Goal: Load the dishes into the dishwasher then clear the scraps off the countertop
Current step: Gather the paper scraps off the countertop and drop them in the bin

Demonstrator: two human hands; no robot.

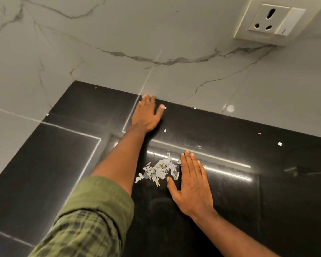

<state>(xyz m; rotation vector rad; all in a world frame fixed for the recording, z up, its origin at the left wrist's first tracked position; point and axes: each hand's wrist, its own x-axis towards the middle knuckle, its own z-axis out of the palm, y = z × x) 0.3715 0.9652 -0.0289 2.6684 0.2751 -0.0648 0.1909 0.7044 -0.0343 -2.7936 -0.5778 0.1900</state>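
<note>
Neither hand grips anything: the left hand [146, 115] lies flat with straight fingers at the back edge of the glossy black stone counter [267, 182], against the wall, and the right hand [192, 184] rests flat, its thumb side touching the heap of small torn white paper scraps [158, 171] mid-counter. To sweep well, I judge the left should drag stray bits [165, 130] toward the heap while the right acts as a stop. The scraps look thin, light and easily scattered.
</note>
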